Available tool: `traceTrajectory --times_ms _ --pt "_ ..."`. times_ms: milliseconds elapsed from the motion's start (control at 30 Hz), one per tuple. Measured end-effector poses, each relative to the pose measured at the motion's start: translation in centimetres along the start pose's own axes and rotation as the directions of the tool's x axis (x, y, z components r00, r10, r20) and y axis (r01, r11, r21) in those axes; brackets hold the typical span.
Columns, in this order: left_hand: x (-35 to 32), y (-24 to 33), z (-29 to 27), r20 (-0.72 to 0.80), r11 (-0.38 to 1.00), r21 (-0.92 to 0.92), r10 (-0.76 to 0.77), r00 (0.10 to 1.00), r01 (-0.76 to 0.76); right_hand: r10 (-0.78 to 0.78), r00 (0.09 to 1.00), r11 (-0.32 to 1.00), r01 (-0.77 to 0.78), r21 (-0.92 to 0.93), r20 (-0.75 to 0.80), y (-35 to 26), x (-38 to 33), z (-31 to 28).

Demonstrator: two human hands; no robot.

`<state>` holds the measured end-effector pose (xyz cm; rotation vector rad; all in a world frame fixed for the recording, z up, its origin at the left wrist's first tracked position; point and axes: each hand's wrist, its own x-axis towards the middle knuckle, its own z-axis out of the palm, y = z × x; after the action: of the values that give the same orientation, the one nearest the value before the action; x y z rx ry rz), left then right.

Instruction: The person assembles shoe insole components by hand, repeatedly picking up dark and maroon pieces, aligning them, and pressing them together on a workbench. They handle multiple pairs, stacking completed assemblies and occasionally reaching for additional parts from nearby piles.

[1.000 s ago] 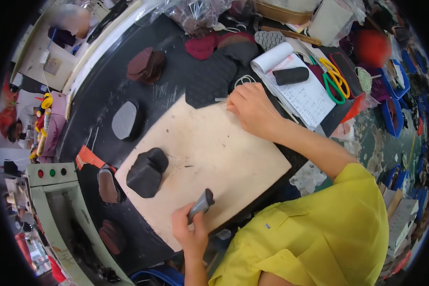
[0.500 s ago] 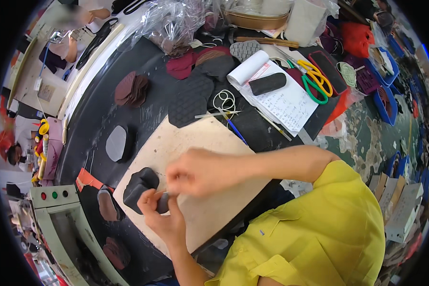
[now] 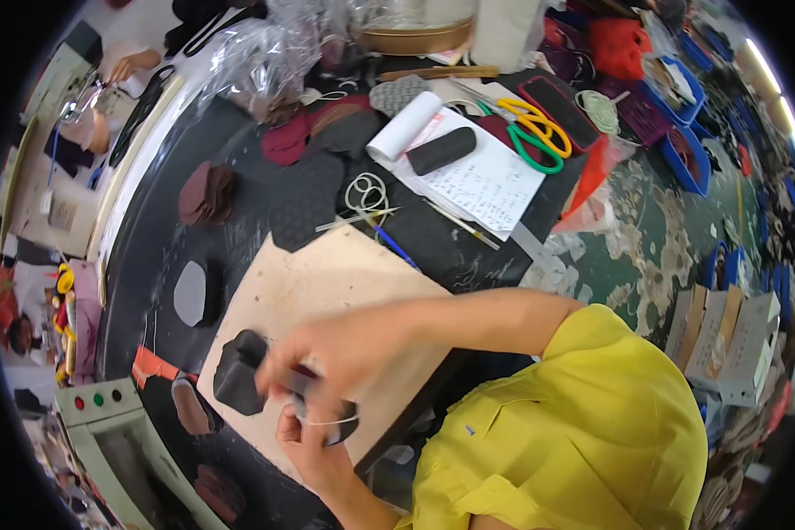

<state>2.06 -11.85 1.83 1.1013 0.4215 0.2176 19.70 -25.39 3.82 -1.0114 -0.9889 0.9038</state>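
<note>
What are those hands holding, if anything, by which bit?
The left hand pinches a dark piece, seemingly by its edge. The right hand is too blurred to tell.

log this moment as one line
left hand: holding dark-grey piece | right hand: blurred, close to left hand | black pieces: on pale board, left of hands

2 hands (image 3: 322, 352) close together at a blurred dark piece (image 3: 349, 428), perhaps fabric, over a pale board (image 3: 367, 278)
</note>
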Motion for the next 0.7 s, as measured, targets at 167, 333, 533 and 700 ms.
traceTrajectory --times_ms 167,333,533,700 --pt "-0.4 -0.6 -1.8 -0.035 0.86 0.504 0.108 0.994 -0.076 -0.472 0.798 0.528 0.596 -0.605 0.374 0.6 -1.4 6.1" --pt "-1.3 -0.4 -4.6 -0.254 0.964 -0.208 0.109 0.961 -0.164 -0.428 0.88 0.418 0.396 -0.818 0.208 0.3 -4.2 6.0" --pt "-3.8 -2.4 1.0 0.388 0.972 -0.163 0.221 0.895 -0.17 0.316 0.85 0.932 -0.362 -0.031 -0.422 0.3 -3.2 1.4" --pt "-4.0 -0.7 1.1 -0.344 0.97 -0.223 0.015 0.939 -0.098 0.083 0.993 0.989 -0.072 0.131 -0.082 0.7 -2.2 2.8"
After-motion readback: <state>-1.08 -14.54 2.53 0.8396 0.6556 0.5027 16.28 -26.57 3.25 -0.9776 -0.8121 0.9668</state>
